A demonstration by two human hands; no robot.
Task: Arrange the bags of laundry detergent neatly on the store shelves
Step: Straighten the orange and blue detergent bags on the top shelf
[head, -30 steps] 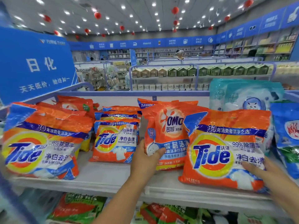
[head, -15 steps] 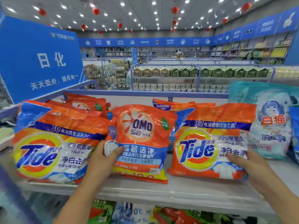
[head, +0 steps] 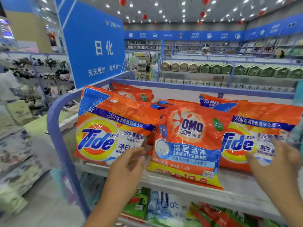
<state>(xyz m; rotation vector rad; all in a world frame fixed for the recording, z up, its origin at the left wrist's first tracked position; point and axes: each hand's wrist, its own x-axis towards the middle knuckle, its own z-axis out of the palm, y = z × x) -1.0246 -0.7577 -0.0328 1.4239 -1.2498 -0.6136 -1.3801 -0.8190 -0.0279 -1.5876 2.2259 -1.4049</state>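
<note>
With the OMO bag standing at the middle of the shelf, between the left Tide bag at 9 o'clock and the right Tide bag at 3 o'clock, square the fronts next. Left hand at 7 o'clock: relaxed, fingers loosely spread, gripping nothing, tips just beside the left Tide bag's lower corner. Right hand at 4 o'clock: fingers spread in front of the right Tide bag; contact blurred, cannot tell. Push with flat palms low on each bag, not the crinkly tops. Slide the OMO bag back, since its bottom edge seems to overhang the lip. Keep labels facing out, neighbours touching, not overlapping.
</note>
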